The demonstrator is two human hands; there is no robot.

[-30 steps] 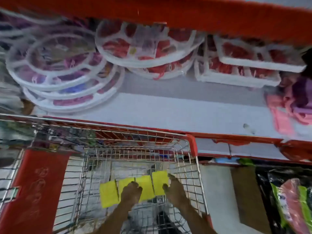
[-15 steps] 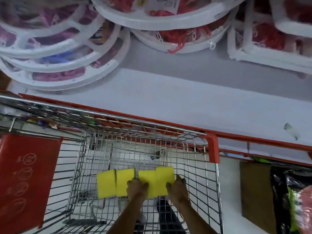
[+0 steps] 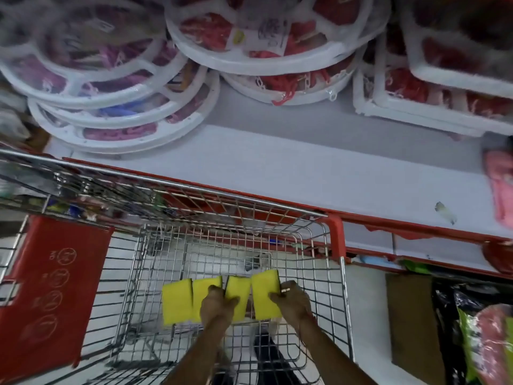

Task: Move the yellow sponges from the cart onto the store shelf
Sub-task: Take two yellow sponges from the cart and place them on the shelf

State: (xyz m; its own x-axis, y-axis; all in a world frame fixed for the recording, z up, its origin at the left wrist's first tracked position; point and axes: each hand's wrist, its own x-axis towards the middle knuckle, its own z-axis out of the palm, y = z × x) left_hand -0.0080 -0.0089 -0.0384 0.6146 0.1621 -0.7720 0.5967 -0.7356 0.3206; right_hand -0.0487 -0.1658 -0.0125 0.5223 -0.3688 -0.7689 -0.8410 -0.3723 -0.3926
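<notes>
Several yellow sponges lie in a row on the floor of the wire cart (image 3: 324, 262). My left hand (image 3: 218, 305) is closed on the third sponge (image 3: 236, 293), between thumb and fingers. My right hand (image 3: 293, 300) grips the rightmost sponge (image 3: 263, 290) by its right edge, lifted slightly apart from the others. Two more sponges (image 3: 177, 301) rest to the left, the second partly hidden by my left hand. The white store shelf (image 3: 291, 173) with a red front edge runs just beyond the cart.
Round white-rimmed packs (image 3: 116, 107) with purple and red contents are stacked at the shelf's back, with rectangular ones (image 3: 444, 87) at the right. A red cart flap (image 3: 52, 287) is at the left. Pink goods (image 3: 499, 187) and bagged items (image 3: 483, 340) sit at the right.
The view has tilted and drawn closer. My hands went from resting on the sponges to gripping them; the rightmost sponge has separated from the one beside it.
</notes>
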